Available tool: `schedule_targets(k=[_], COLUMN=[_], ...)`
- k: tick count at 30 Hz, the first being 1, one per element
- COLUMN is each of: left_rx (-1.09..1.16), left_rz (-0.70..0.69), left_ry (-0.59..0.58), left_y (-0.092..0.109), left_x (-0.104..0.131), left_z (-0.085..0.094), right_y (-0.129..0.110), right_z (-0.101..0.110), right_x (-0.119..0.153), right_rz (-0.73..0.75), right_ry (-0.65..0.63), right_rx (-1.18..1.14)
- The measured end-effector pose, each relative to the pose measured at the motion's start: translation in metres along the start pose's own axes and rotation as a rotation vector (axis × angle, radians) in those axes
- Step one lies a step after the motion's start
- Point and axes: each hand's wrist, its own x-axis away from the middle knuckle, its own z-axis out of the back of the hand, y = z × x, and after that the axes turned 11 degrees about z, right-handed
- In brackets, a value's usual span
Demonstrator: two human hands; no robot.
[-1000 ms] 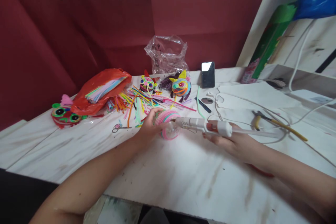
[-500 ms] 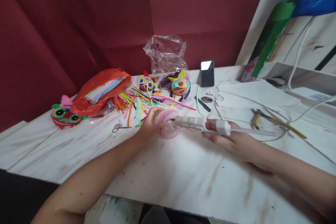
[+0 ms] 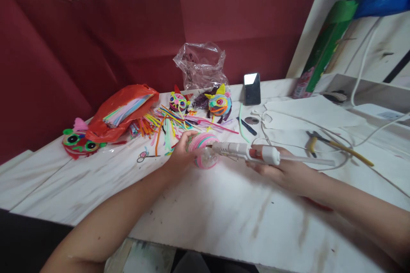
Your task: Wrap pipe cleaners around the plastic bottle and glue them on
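My left hand (image 3: 183, 152) is wrapped round the left side of a clear ball (image 3: 205, 140) banded with pink, white and teal strips. Part of the ball's lower right is bare, see-through plastic. A white glue gun (image 3: 237, 150) lies level in my right hand (image 3: 278, 170), whose fingers close round its handle. Its nozzle points left and is at the ball's surface; whether it touches cannot be told. A clear glue stick (image 3: 310, 160) sticks out of the gun's rear.
Pipe cleaners (image 3: 166, 126), a red bag (image 3: 123, 113) and decorated heads (image 3: 220, 104) lie behind my hands. Scissors (image 3: 146, 156) are at the left; a phone (image 3: 252, 89), pliers (image 3: 339, 147), white paper (image 3: 307, 113) and a cable are at the right.
The whole view has shifted very slightly. Both hands keep their hold, and the glue gun's nozzle stays at the ball.
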Motion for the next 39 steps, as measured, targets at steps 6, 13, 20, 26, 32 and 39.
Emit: schedule_targets(k=[6,13,20,26,32,39], left_rx=[-0.008,-0.003,-0.011,-0.005,0.052,0.073], left_rz=[0.022,0.022,-0.017,-0.002,0.075,0.048], left_ry=[0.023,0.014,0.019,0.006,-0.057,-0.071], left_y=[-0.002,0.001,0.001,0.0,0.009,0.006], left_x=[-0.002,0.0,0.0,-0.002,-0.004,-0.002], left_z=[0.001,0.0,0.0,0.003,0.008,0.007], right_y=[0.0,-0.004,-0.004,-0.004,0.003,0.01], right_z=[0.002,0.001,-0.002,0.002,0.002,-0.004], right_x=[-0.002,-0.003,-0.003,-0.003,-0.003,-0.005], right_rz=[0.035,0.032,0.028,-0.076,-0.062,-0.007], right_ry=[0.038,0.012,0.057,0.12,0.147,0.23], right_rx=[0.068,0.007,0.012,0.089,0.075,0.104])
